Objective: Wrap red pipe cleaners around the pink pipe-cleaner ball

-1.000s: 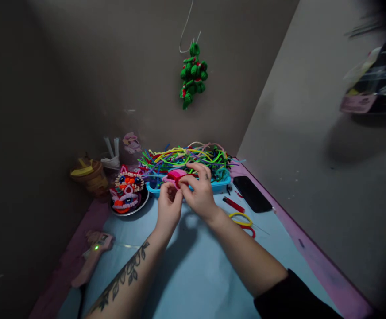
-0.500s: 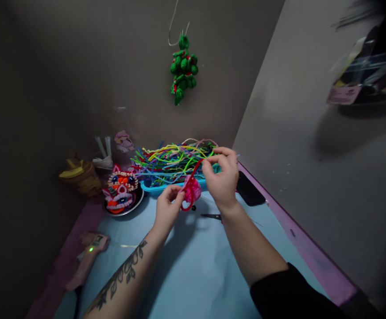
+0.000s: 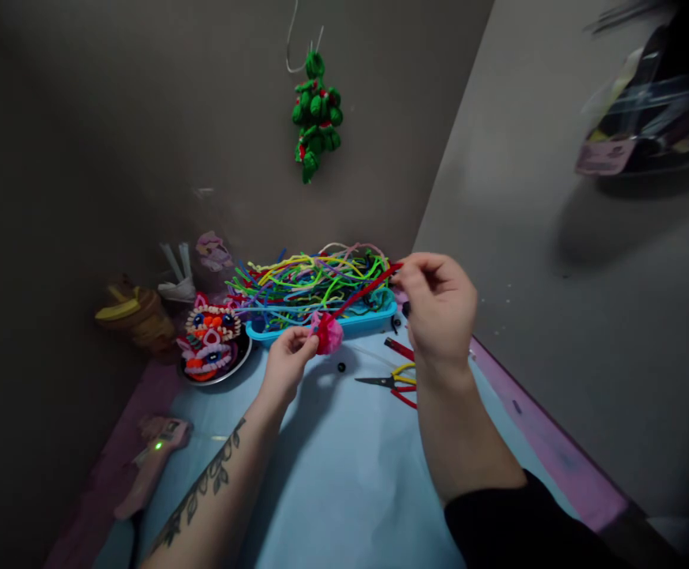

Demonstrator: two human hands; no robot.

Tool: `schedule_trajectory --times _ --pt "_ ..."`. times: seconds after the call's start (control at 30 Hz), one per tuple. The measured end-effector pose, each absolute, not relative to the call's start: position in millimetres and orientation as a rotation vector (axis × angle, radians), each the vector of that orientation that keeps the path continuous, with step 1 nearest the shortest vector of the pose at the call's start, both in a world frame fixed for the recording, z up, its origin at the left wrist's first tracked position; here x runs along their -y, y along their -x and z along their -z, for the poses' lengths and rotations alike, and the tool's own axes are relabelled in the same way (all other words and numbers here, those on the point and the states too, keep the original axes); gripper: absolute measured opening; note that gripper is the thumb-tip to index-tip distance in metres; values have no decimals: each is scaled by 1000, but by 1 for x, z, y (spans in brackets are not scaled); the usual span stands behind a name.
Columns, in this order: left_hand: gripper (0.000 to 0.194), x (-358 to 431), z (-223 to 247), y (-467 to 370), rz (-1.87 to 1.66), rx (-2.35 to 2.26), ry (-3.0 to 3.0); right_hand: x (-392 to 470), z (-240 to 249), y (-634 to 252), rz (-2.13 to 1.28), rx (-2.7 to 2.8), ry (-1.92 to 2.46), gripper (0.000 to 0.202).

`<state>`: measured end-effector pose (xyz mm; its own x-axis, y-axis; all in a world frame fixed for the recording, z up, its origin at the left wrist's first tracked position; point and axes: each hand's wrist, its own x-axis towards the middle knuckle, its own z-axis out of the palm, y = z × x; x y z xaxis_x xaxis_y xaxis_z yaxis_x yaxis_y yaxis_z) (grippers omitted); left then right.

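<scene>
My left hand (image 3: 288,359) pinches a pink and red fuzzy piece (image 3: 327,333) at its left side, above the blue table covering. From that piece a red fuzzy strand (image 3: 363,291) runs up to the right, drawn nearly straight. Its far end is between the thumb and fingers of my right hand (image 3: 439,304), which is closed and raised higher. The strand crosses in front of a light blue tray (image 3: 353,324) heaped with colourful fuzzy stems (image 3: 303,284).
Scissors with yellow and red handles (image 3: 384,382) lie by my right forearm. A small black bead (image 3: 341,367) is near the centre. At the left are a bowl (image 3: 226,375) with fuzzy faces and a pink glue gun (image 3: 153,466). A green ornament (image 3: 317,111) hangs above.
My right hand has moved right, pulling the red strand longer and straighter; its loop below the pink piece is gone. The scissors' handles now show. The view has shifted slightly.
</scene>
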<state>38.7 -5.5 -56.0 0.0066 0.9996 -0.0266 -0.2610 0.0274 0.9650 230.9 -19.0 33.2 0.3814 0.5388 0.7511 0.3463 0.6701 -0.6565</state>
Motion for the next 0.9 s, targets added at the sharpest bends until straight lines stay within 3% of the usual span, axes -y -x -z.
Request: schedule_trajectory --times 0.1,0.17,0.3,0.53,0.73,0.9 --pt "29 1 57 -34 -1307 -899 -609 32 -33 -213 -616 1519 597 43" --pt "25 0 55 -32 -1316 -806 -447 30 -30 -202 -661 1580 581 38" --pt "21 5 46 -35 -1369 -709 -400 12 -15 -180 -367 1714 856 11" --pt "34 15 35 -43 -1528 -685 -641 4 11 -153 -139 1806 1063 12" --pt "28 17 32 -41 -1558 -608 -634 2 15 -151 -22 1884 1079 12" --pt "10 18 23 -34 -1491 -418 -354 1 16 -155 198 2036 937 14"
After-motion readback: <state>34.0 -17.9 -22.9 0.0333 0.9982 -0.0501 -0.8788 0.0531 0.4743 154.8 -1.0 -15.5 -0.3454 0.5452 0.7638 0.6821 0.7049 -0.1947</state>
